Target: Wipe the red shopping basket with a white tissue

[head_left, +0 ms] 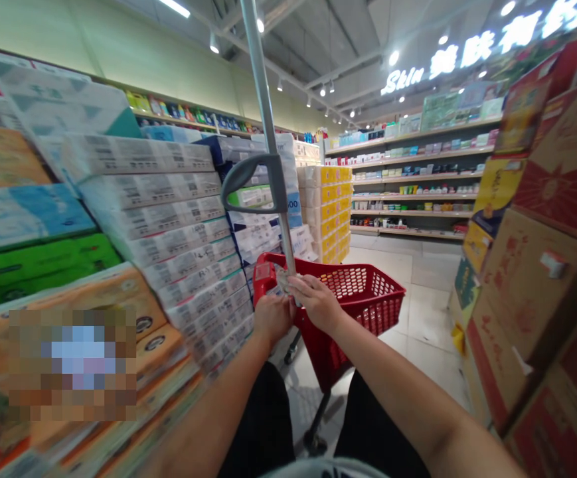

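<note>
A red shopping cart [372, 299] with a perforated basket stands just in front of me. From its near end a metal pole [263, 86] rises, with a grey loop handle [275, 186] on it. My left hand [273, 318] is closed at the cart's red handle, beside the foot of the pole. My right hand [318, 302] lies against the base of the pole, its fingers pressed together and pointing left. A small pale, crumpled item [282, 279] shows at the fingertips; what it is cannot be made out.
Stacked tissue packs [168, 219] rise close on the left. Cardboard cartons [532, 292] are piled on the right. Yellow and white packs [332, 212] and stocked shelves [417, 176] stand ahead, beyond a tiled floor [417, 318].
</note>
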### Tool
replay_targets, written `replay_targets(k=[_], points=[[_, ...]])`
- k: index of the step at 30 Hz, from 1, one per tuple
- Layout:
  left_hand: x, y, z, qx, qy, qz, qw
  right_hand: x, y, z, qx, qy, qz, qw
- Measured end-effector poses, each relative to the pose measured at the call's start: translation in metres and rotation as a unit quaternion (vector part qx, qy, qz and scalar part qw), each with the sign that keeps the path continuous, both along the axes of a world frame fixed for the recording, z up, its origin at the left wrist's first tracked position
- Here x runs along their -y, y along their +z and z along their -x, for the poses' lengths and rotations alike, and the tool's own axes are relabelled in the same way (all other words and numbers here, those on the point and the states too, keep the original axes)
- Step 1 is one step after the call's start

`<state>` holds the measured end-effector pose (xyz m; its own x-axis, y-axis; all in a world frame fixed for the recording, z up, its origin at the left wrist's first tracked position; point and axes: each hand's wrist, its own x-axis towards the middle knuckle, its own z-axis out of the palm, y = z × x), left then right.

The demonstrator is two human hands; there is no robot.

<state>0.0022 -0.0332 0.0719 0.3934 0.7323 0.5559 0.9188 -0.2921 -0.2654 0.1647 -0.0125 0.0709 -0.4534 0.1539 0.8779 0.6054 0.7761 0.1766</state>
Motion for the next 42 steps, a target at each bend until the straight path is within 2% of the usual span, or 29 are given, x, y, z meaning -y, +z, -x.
replay_targets(k=[2, 4, 6, 9, 12, 16, 21, 23, 29, 34, 37, 40, 42], points=[[-0.002, 0.002, 0.008, -0.008, -0.020, 0.008, 1.000, 0.003, -0.004, 0.002, 0.023, 0.012, 0.020, 0.999], [-0.005, 0.007, 0.018, -0.004, -0.045, 0.032, 0.998, 0.006, -0.001, 0.002, 0.039, 0.015, 0.038, 0.998], [-0.010, 0.015, 0.029, 0.029, -0.063, 0.049, 0.996, 0.009, 0.012, 0.000, 0.037, 0.010, 0.042, 0.998], [-0.020, 0.019, 0.043, 0.132, -0.086, 0.034, 0.987, 0.009, 0.031, 0.002, -0.008, 0.010, 0.034, 0.999], [-0.029, 0.008, 0.050, 0.211, -0.092, 0.023, 0.973, 0.006, 0.028, 0.009, -0.014, 0.035, 0.056, 0.998], [-0.031, -0.009, 0.050, 0.257, -0.059, -0.006, 0.965, 0.006, 0.016, 0.017, 0.046, 0.049, 0.078, 0.995], [-0.027, -0.010, 0.045, 0.272, -0.055, -0.020, 0.961, 0.004, 0.043, 0.017, -0.001, 0.038, 0.055, 0.998], [-0.026, -0.008, 0.044, 0.276, -0.051, -0.024, 0.959, 0.003, 0.046, 0.017, -0.027, 0.042, 0.057, 0.997], [-0.030, -0.006, 0.041, 0.272, -0.046, -0.021, 0.961, 0.008, 0.020, 0.018, 0.058, 0.015, 0.084, 0.995], [-0.038, -0.001, 0.041, 0.233, -0.039, 0.010, 0.972, 0.002, 0.017, 0.018, 0.014, -0.009, 0.062, 0.998], [-0.042, 0.005, 0.039, 0.198, -0.037, 0.036, 0.979, -0.001, -0.001, 0.018, 0.021, -0.009, 0.063, 0.998], [-0.042, 0.013, 0.030, 0.180, 0.028, 0.031, 0.983, 0.001, -0.017, 0.018, 0.047, -0.018, 0.089, 0.995], [-0.040, 0.015, 0.023, 0.165, 0.099, 0.058, 0.980, 0.002, -0.018, 0.018, 0.041, -0.016, 0.095, 0.995]])
